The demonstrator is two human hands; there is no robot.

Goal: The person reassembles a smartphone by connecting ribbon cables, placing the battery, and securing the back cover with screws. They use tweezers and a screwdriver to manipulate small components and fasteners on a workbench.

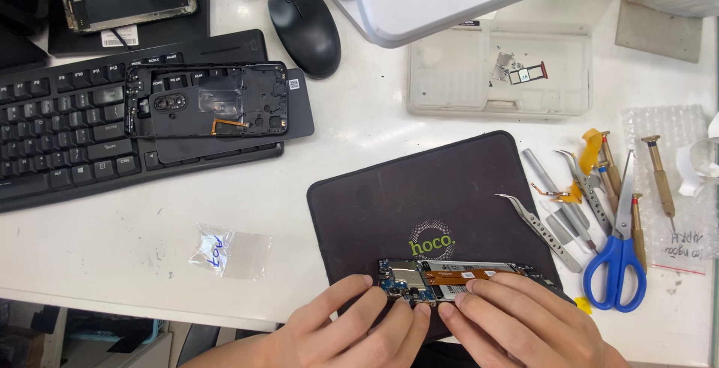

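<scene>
An opened phone (449, 274) with its circuit board and an orange flex cable exposed lies on a black work mat (412, 196) near the table's front edge. My left hand (352, 327) rests its fingertips on the board's left end. My right hand (524, 319) presses its fingertips on the phone's lower middle and covers its right part. Both hands touch the phone from below; neither holds a tool.
A detached black phone back frame (210, 102) lies on a black keyboard (67, 132). A mouse (303, 27), a white parts tray (498, 76), tweezers (535, 222), screwdrivers (659, 177), blue scissors (618, 256) and a small plastic bag (228, 252) surround the mat.
</scene>
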